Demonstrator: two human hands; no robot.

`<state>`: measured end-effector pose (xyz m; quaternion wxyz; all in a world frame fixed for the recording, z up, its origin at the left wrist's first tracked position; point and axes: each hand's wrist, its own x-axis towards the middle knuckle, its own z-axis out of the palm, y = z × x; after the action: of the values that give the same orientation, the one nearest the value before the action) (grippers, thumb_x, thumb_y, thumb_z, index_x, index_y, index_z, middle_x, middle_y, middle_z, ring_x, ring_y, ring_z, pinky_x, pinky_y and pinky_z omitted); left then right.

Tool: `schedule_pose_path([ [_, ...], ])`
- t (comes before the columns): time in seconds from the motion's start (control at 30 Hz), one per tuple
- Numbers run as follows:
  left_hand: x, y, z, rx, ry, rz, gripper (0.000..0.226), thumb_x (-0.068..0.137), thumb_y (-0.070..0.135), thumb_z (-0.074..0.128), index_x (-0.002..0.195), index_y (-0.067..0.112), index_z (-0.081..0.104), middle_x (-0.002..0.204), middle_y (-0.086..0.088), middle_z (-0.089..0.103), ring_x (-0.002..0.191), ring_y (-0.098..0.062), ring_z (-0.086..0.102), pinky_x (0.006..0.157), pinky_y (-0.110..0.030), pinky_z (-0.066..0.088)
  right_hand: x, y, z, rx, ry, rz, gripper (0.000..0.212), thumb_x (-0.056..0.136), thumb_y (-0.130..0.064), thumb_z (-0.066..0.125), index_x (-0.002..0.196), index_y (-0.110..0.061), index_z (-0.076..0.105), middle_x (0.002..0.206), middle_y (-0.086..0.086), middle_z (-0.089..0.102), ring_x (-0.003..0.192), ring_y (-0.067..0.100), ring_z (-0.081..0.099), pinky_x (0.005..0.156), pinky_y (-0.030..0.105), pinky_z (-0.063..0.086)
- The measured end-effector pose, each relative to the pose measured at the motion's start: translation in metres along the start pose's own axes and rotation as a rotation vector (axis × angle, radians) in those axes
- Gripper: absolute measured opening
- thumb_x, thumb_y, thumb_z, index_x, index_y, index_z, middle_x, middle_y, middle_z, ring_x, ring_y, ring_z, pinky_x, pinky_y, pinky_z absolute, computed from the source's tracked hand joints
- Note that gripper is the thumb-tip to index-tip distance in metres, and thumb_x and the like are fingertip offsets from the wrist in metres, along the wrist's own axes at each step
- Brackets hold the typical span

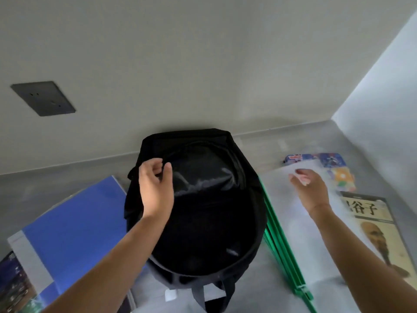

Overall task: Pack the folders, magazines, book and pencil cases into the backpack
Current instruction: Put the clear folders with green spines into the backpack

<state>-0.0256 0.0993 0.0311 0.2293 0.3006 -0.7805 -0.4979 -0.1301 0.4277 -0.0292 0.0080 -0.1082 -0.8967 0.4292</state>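
The backpack [203, 222] lies mid-counter [293, 141] between the blue folder [74, 222] and green folder [276, 236]. The left hand [155, 186] pinches its upper edge, likely to open it. The right hand [309, 188], fingers loosely spread, hovers over the green folder, probably reaching for it.

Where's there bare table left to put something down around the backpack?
Bare table lies behind the blue folder along the wall, and between the backpack and the pencil cases. Right of the backpack it's crowded: green-edged folder, book.

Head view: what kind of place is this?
Probably a desk in a room corner: grey tabletop meeting two plain walls, a dark socket plate, a blue folder and book beside the backpack.
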Motion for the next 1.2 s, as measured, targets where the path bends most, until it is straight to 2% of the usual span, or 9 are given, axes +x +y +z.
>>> schedule_pose_path([
  [0.1, -0.063, 0.032, 0.037, -0.090, -0.264, 0.041, 0.013, 0.093, 0.026, 0.054, 0.105, 0.021, 0.056, 0.099, 0.010, 0.058, 0.089, 0.001, 0.056, 0.071, -0.002, 0.041, -0.014, 0.048, -0.043, -0.149, 0.050, 0.040, 0.036, 0.084, -0.026, 0.067, 0.114, -0.007, 0.063, 0.122, 0.015, 0.061, 0.116, 0.032, 0.054, 0.101, 0.038, 0.038],
  [0.33, -0.182, 0.023, 0.133, -0.022, -0.749, -0.254, 0.012, 0.091, 0.019, 0.052, 0.094, 0.021, 0.063, 0.084, 0.003, 0.058, 0.068, -0.004, 0.052, 0.057, -0.010, 0.038, -0.037, 0.117, -0.088, -0.285, -0.004, 0.171, 0.050, 0.082, -0.032, 0.068, 0.124, -0.008, 0.055, 0.126, 0.016, 0.056, 0.116, 0.033, 0.051, 0.100, 0.043, 0.040],
  [0.43, -0.207, 0.004, 0.158, 0.056, -0.783, -0.458, 0.008, 0.081, 0.019, 0.053, 0.075, 0.013, 0.056, 0.070, -0.018, 0.050, 0.067, -0.026, 0.053, 0.061, -0.039, 0.039, -0.036, 0.133, -0.092, -0.348, -0.065, 0.159, 0.052, 0.081, -0.034, 0.069, 0.124, -0.009, 0.054, 0.122, 0.014, 0.060, 0.112, 0.032, 0.054, 0.099, 0.043, 0.043],
  [0.53, -0.216, -0.022, 0.179, 0.015, -0.712, -0.809, 0.058, 0.076, 0.025, 0.063, 0.125, -0.003, 0.050, 0.125, -0.027, 0.054, 0.115, -0.038, 0.055, 0.094, -0.041, 0.048, -0.028, 0.136, -0.096, -0.277, -0.066, 0.176, 0.056, 0.080, -0.026, 0.071, 0.128, -0.005, 0.051, 0.123, 0.016, 0.058, 0.112, 0.032, 0.054, 0.098, 0.041, 0.042],
  [0.63, -0.213, -0.048, 0.203, -0.100, -0.567, -0.997, 0.071, 0.067, 0.031, 0.073, 0.127, 0.003, 0.049, 0.133, -0.019, 0.051, 0.119, -0.035, 0.053, 0.101, -0.047, 0.045, -0.017, 0.139, -0.098, -0.258, -0.143, 0.206, 0.049, 0.084, -0.028, 0.066, 0.125, -0.004, 0.051, 0.121, 0.017, 0.058, 0.108, 0.033, 0.055, 0.091, 0.036, 0.042],
  [0.73, -0.207, -0.040, 0.205, -0.173, -0.533, -1.036, 0.074, 0.053, 0.036, 0.077, 0.116, 0.005, 0.054, 0.127, -0.018, 0.056, 0.111, -0.034, 0.057, 0.099, -0.047, 0.047, -0.012, 0.142, -0.100, -0.253, -0.199, 0.257, 0.044, 0.085, -0.033, 0.064, 0.121, -0.008, 0.057, 0.116, 0.015, 0.062, 0.105, 0.033, 0.058, 0.089, 0.037, 0.045],
  [0.93, -0.211, -0.024, 0.196, -0.195, -0.643, -1.055, 0.071, 0.084, 0.029, 0.069, 0.140, 0.004, 0.036, 0.147, -0.014, 0.038, 0.134, -0.030, 0.038, 0.109, -0.040, 0.033, -0.018, 0.159, -0.114, -0.066, -0.332, 0.346, 0.030, 0.067, -0.027, 0.078, 0.073, -0.003, 0.061, 0.079, 0.022, 0.064, 0.076, 0.035, 0.064, 0.074, 0.041, 0.053],
  [1.1, -0.232, -0.025, 0.196, -0.186, -0.720, -0.982, 0.066, 0.074, 0.019, 0.077, 0.129, 0.008, 0.043, 0.124, -0.012, 0.054, 0.114, -0.032, 0.052, 0.102, -0.043, 0.043, -0.028, 0.173, -0.139, -0.027, -0.619, 0.369, 0.067, 0.050, -0.019, 0.082, 0.109, -0.006, 0.053, 0.105, 0.019, 0.062, 0.097, 0.038, 0.062, 0.086, 0.048, 0.054],
  [1.2, -0.243, -0.025, 0.197, -0.103, -0.713, -0.835, 0.048, 0.076, 0.015, 0.073, 0.117, 0.008, 0.048, 0.102, -0.009, 0.058, 0.092, -0.026, 0.059, 0.082, -0.035, 0.050, -0.038, 0.174, -0.156, 0.195, -0.702, 0.463, 0.054, 0.068, 0.007, 0.068, 0.119, -0.001, 0.054, 0.113, 0.024, 0.063, 0.100, 0.040, 0.063, 0.088, 0.049, 0.053],
])
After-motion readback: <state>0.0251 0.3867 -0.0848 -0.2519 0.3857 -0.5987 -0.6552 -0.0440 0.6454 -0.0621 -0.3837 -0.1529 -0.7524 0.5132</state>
